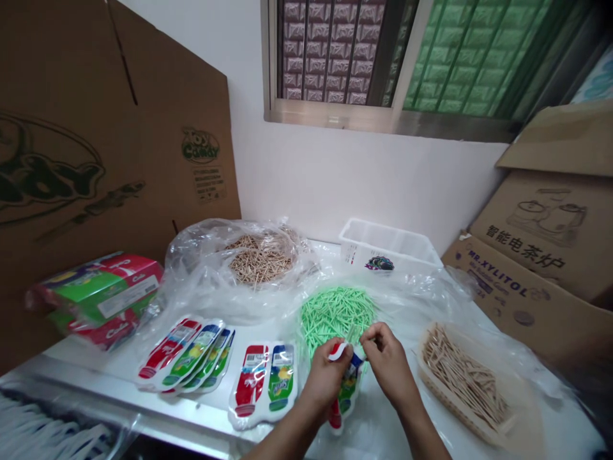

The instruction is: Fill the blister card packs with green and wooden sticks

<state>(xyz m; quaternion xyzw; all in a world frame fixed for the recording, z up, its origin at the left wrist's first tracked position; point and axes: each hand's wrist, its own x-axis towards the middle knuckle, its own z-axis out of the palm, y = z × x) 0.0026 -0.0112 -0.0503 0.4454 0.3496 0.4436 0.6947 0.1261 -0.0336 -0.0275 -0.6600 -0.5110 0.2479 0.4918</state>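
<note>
My left hand [324, 378] is closed around a bottle-shaped packet [349, 391] printed in red, green and blue, held upright above the table. Its top edge is bent back near my thumb, and a clear strip stands up there. Beside that opening, my right hand [387, 359] pinches with thumb and forefinger; what lies between the fingertips is too small to make out. Just behind both hands is a heap of light green sticks [335, 313]. A matching double packet [264, 383] lies flat left of my left hand, and several more packets [189, 358] overlap farther left.
On the right is a beige basket [443, 393] of tan sticks. Behind, a plastic bag [201, 255] holds more brown sticks [261, 263], near a white bin [407, 246]. Cardboard boxes [158, 128] flank the table; wrapped packs [108, 294] sit left.
</note>
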